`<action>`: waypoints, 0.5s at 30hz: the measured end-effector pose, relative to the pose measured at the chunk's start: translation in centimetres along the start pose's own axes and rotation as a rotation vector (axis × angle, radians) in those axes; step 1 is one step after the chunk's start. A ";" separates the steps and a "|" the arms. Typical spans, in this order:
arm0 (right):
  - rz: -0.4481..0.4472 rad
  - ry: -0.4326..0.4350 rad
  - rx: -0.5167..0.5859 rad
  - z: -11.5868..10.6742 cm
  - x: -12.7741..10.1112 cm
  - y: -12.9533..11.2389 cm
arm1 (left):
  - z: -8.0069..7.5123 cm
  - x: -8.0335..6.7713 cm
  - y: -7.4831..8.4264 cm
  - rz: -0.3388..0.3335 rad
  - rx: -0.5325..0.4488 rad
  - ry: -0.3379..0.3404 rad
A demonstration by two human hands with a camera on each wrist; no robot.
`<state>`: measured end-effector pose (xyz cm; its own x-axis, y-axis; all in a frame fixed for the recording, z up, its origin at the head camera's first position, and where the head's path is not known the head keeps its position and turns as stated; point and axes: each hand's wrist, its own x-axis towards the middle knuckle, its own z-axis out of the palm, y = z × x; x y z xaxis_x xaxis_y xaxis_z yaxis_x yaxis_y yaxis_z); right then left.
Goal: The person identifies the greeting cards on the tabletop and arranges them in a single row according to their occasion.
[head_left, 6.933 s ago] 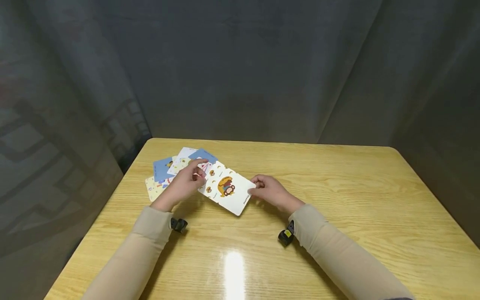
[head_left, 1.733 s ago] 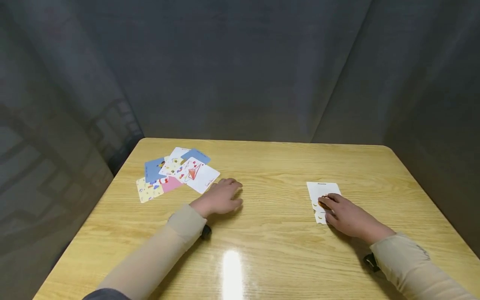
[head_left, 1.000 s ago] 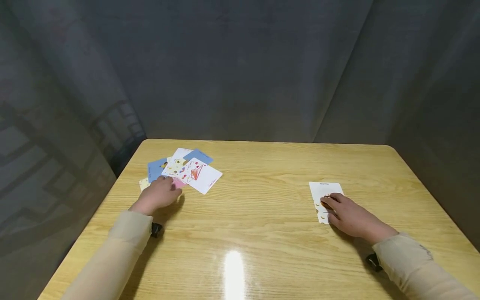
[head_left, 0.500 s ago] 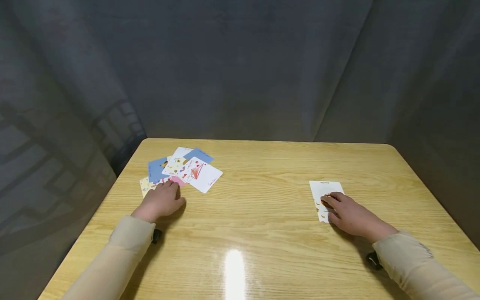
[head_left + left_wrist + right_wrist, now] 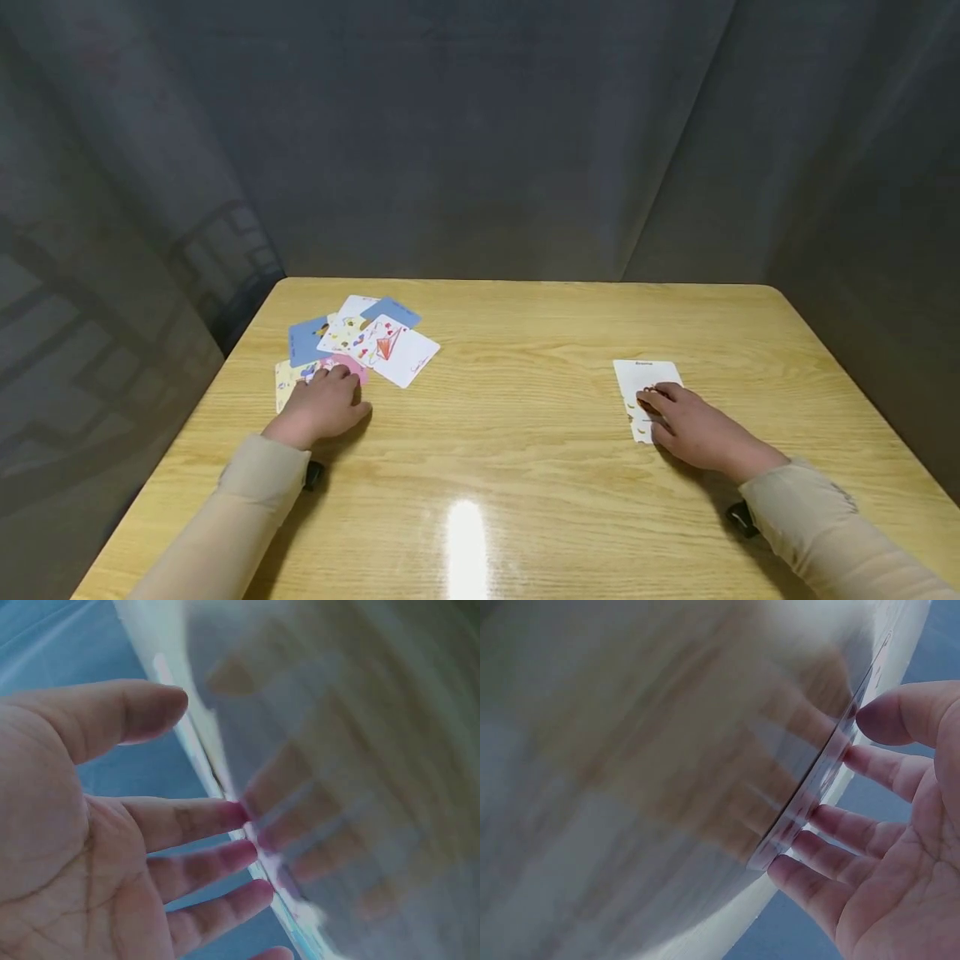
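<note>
A loose spread of picture cards [image 5: 360,337] lies at the table's far left. My left hand [image 5: 324,403] lies flat at its near edge, fingertips touching the pink card [image 5: 347,365] and the yellow card [image 5: 288,373]. In the left wrist view the straight fingers [image 5: 196,822] meet a card's edge on the glossy wood. A single white card [image 5: 643,379] lies at the right. My right hand [image 5: 688,425] rests on its near half with fingers extended, covering the picture. The right wrist view shows fingertips [image 5: 874,766] pressing the card's edge [image 5: 802,802].
The wooden table [image 5: 525,433] has rounded corners and a bright light glare [image 5: 467,542] near the front middle. Dark grey curtains [image 5: 480,142] close in behind and at both sides. Small black wrist cameras [image 5: 313,475] sit under both sleeves.
Over the last second my left hand has stayed at the near edge of the card spread, shifting slightly. My right hand has kept resting on the lone white card.
</note>
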<state>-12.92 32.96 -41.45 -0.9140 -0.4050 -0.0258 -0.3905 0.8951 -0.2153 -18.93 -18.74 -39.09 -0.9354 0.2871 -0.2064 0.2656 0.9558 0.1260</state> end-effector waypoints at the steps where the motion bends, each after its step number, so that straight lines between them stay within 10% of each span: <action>1: 0.000 0.001 -0.005 -0.1 0.0 0.0 | -0.1 0.0 0.1 0.000 -0.003 -0.005; 11: 0.011 -0.024 0.004 -0.2 0.3 -0.2 | -0.8 -0.6 2.0 0.131 0.011 -0.101; 15: 0.014 -0.018 0.006 0.0 0.2 -0.2 | -0.9 -0.2 2.3 0.181 -0.023 -0.014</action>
<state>-13.02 32.72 -41.43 -0.9173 -0.3954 -0.0464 -0.3767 0.8997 -0.2204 -18.31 -16.63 -37.86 -0.8693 0.4557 -0.1917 0.4240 0.8866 0.1849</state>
